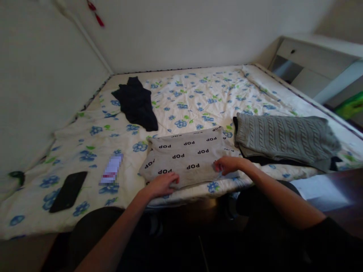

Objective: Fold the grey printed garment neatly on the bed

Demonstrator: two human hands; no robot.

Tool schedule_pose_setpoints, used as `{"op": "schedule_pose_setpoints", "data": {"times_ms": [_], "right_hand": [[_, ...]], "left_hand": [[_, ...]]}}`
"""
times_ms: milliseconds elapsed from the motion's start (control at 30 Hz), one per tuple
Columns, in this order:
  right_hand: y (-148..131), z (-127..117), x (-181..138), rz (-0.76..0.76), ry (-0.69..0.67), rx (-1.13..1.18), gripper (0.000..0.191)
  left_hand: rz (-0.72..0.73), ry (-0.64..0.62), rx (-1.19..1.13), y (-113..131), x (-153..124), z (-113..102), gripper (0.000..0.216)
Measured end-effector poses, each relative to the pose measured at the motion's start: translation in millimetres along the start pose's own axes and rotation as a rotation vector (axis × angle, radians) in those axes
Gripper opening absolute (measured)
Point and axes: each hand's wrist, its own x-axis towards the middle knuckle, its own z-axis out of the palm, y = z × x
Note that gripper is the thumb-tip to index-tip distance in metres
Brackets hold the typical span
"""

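Note:
A folded grey garment [187, 155] printed with the word POP lies on the flowered bedspread [198, 98] near the bed's front edge. My left hand [161, 184] rests on its near left corner, fingers curled on the cloth. My right hand [227, 165] pinches its near right edge. Both forearms reach in from below.
A folded grey cable-knit sweater [286, 138] sits on dark clothes at the right. A dark navy garment [136, 104] lies at the back left. A black phone [69, 190] and a small blurred packet [112, 173] lie at the front left. Walls bound the bed at the left and back; a white cabinet [312, 60] stands at the right.

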Motion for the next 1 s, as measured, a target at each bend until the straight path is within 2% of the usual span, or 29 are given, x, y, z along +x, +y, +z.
{"op": "schedule_pose_setpoints", "data": {"times_ms": [67, 133, 200, 333, 400, 500, 667, 833, 1000], "right_hand": [[-10.0, 18.8, -3.9, -0.003, 0.045, -0.087, 0.038], [-18.3, 27.7, -6.4, -0.019, 0.106, -0.154, 0.03], [-23.2, 28.1, -11.0, -0.047, 0.143, -0.162, 0.02], [-20.1, 21.8, -30.1, -0.048, 0.22, -0.069, 0.019], [-14.7, 22.4, -39.4, -0.026, 0.295, -0.026, 0.017], [-10.8, 30.8, -44.0, 0.069, 0.365, -0.028, 0.018], [-29.2, 55.8, -31.2, 0.257, 0.399, -0.167, 0.028], [-47.8, 76.9, -26.0, 0.275, 0.479, -0.233, 0.031], [-44.7, 90.2, -26.1, 0.275, 0.575, -0.141, 0.044]], "left_hand": [[-0.006, 0.046, 0.025, 2.4, -3.5, 11.7, 0.028], [-0.005, 0.088, 0.026, 5.4, -3.3, 12.9, 0.02], [-0.011, 0.122, -0.009, 8.6, -2.8, 8.8, 0.015], [-0.043, 0.276, -0.12, 10.7, -9.3, 6.6, 0.02], [-0.026, 0.332, -0.128, 10.2, -14.6, 14.8, 0.022], [-0.017, 0.326, -0.06, 10.5, -21.0, 35.0, 0.017], [-0.014, 0.419, 0.015, 12.0, -29.8, 62.3, 0.016], [-0.001, 0.564, -0.048, 9.6, -36.9, 82.1, 0.01], [-0.037, 0.727, -0.172, 0.1, -36.6, 98.0, 0.012]]}}
